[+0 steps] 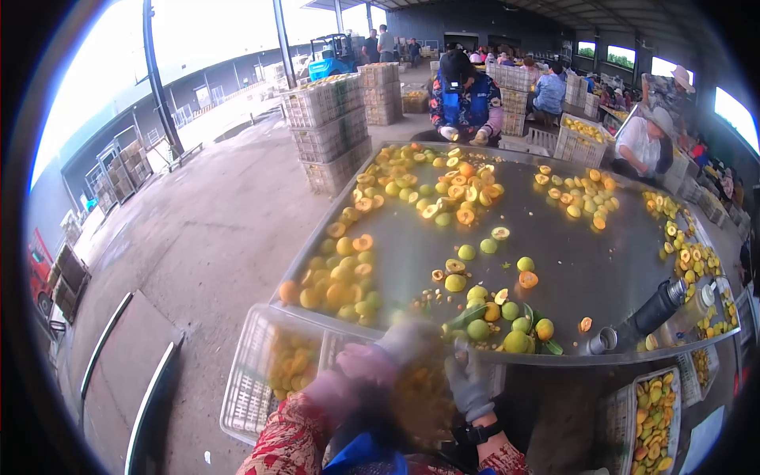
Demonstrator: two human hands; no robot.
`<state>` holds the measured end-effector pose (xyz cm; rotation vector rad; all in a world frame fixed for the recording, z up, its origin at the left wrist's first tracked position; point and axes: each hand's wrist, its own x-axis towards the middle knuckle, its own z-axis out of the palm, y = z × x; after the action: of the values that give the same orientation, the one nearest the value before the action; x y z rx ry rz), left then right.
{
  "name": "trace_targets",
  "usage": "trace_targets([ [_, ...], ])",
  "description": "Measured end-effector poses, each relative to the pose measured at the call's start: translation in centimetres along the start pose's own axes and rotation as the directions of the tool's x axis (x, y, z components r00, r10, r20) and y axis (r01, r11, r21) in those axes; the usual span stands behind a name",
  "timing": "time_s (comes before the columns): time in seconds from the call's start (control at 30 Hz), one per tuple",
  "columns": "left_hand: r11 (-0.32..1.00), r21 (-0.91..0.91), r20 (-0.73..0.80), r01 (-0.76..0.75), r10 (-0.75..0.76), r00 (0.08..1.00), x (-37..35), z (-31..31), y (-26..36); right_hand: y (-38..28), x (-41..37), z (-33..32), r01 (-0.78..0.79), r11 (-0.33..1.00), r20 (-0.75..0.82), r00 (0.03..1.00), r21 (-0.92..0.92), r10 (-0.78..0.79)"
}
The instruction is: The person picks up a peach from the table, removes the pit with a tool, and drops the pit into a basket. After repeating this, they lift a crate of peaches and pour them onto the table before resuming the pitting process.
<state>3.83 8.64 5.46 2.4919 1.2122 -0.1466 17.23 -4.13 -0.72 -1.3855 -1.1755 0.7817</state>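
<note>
My left hand (410,342), in a pale glove and smeared by motion, is over the near edge of the metal table (396,289), above a crate of cut fruit. Close to its right, my right hand (469,380) in a grey glove is held at the table's edge with its fingers pointing up; what it holds, if anything, is too small to tell. Whole green and yellow fruit (516,342) lie just beyond it, with a few leaves. Left of my hands sits a heap of yellow fruit (339,277). Below is a white crate (237,388) with orange fruit halves.
A black bottle (659,307), a clear bottle (697,310) and a metal cup (603,340) are on the table's right side. Another crate (633,412) of fruit stands lower right. Co-workers (467,99) sit across the table. Stacked crates (328,131) stand at the back left.
</note>
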Motion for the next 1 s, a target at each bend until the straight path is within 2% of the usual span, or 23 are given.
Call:
trace_targets([
  [0.03,0.961,-0.211,-0.162,-0.179,0.146,0.976,-0.9,1.8,-0.3,0.0,-0.1,0.3,0.01,0.997,-0.004,1.0,0.082,-0.009],
  [0.07,0.847,-0.379,-0.345,-0.372,0.244,0.906,-2.0,3.1,-0.1,0.3,-0.4,0.6,0.019,0.987,-0.008,1.0,0.162,-0.018],
  [0.1,0.74,-0.544,-0.425,-0.395,0.164,0.89,-2.8,4.2,0.2,0.6,-0.8,0.6,0.015,0.987,-0.006,1.0,0.16,-0.014],
  [0.13,0.74,-0.546,-0.422,-0.393,0.163,0.892,-4.3,3.5,1.6,0.9,-1.1,0.6,-0.156,0.92,0.081,0.987,0.359,0.135],
  [0.17,0.434,-0.882,-0.259,-0.181,-0.126,0.958,-6.5,2.3,3.7,1.1,-1.7,0.7,-0.328,0.786,0.197,0.944,0.525,0.263],
  [0.2,-0.009,-1.0,0.027,0.025,-0.315,0.949,-7.9,1.8,4.7,0.7,-2.3,1.0,-0.338,0.781,0.201,0.941,0.525,0.272],
  [0.23,0.007,-0.992,-0.118,-0.123,-0.353,0.928,-8.2,3.4,4.4,-0.1,-2.9,1.5,-0.023,0.981,0.151,0.989,0.192,-0.007],
  [0.27,-0.154,-0.983,-0.039,-0.103,-0.372,0.927,-8.9,4.3,4.3,-0.4,-3.6,1.9,0.318,0.933,0.207,0.937,-0.169,-0.282],
  [0.3,-0.144,-0.961,-0.157,-0.237,-0.422,0.893,-8.5,6.8,3.3,0.7,-3.8,2.5,0.482,0.799,0.335,0.866,-0.361,-0.371],
  [0.33,-0.128,-0.924,-0.262,-0.36,-0.473,0.841,-7.6,9.8,1.9,3.0,-4.4,4.5,0.398,0.854,0.138,0.917,-0.335,-0.374],
  [0.37,0.496,-0.738,-0.665,-0.457,-0.426,0.613,-7.2,11.9,1.5,4.7,-4.5,5.6,0.122,0.992,0.15,0.982,-0.023,-0.118],
  [0.4,-0.248,-0.897,-0.135,-0.365,-0.633,0.762,-7.2,11.0,1.4,5.4,-5.1,6.3,-0.219,0.937,0.238,0.959,0.273,0.155],
  [0.43,-0.284,-0.909,-0.082,-0.305,-0.597,0.798,-7.5,11.7,0.4,4.7,-5.6,6.0,-0.081,0.994,0.234,0.97,0.067,0.063],
  [0.47,-0.019,-0.932,-0.288,-0.362,-0.566,0.773,-8.1,12.1,0.3,3.6,-5.4,5.5,0.07,0.988,0.263,0.964,-0.137,-0.031],
  [0.5,-0.195,-0.897,-0.245,-0.398,-0.53,0.812,-7.4,12.7,-0.8,1.4,-5.4,5.0,-0.179,0.984,0.267,0.948,-0.012,0.175],
  [0.53,-0.365,-0.829,-0.214,-0.423,-0.493,0.843,-7.0,13.8,-1.8,-0.6,-6.0,4.5,-0.414,0.904,0.286,0.884,0.107,0.371],
  [0.6,-0.248,-0.914,-0.148,-0.321,-0.533,0.833,-6.5,13.3,-2.4,-2.3,-6.4,4.4,-0.47,0.879,0.302,0.852,0.081,0.428],
  [0.67,-0.257,-0.914,-0.146,-0.315,-0.516,0.844,-7.4,12.1,-1.4,-2.5,-6.4,4.6,-0.507,0.86,0.311,0.827,0.057,0.467],
  [0.73,-0.083,-0.972,-0.148,-0.221,-0.514,0.845,-7.7,11.8,-1.3,-2.2,-6.3,4.7,-0.314,0.947,0.328,0.889,-0.067,0.318],
  [0.77,-0.012,-0.977,-0.17,-0.214,-0.564,0.808,-7.5,11.5,-0.8,-1.4,-6.3,5.0,-0.326,0.943,0.326,0.886,-0.069,0.33],
  [0.83,-0.072,-0.966,-0.167,-0.25,-0.563,0.809,-7.6,10.9,0.2,-0.1,-6.1,5.8,-0.187,0.978,0.324,0.923,-0.09,0.206],
  [0.97,-0.183,-0.945,-0.132,-0.271,-0.547,0.827,-7.3,11.2,-0.2,0.1,-6.3,5.7,-0.228,0.952,0.31,0.908,-0.205,0.284],
  [1.0,-0.187,-0.947,-0.123,-0.262,-0.542,0.831,-7.0,11.5,-0.3,2.6,-6.8,6.1,-0.116,0.963,0.316,0.929,-0.242,0.191],
])
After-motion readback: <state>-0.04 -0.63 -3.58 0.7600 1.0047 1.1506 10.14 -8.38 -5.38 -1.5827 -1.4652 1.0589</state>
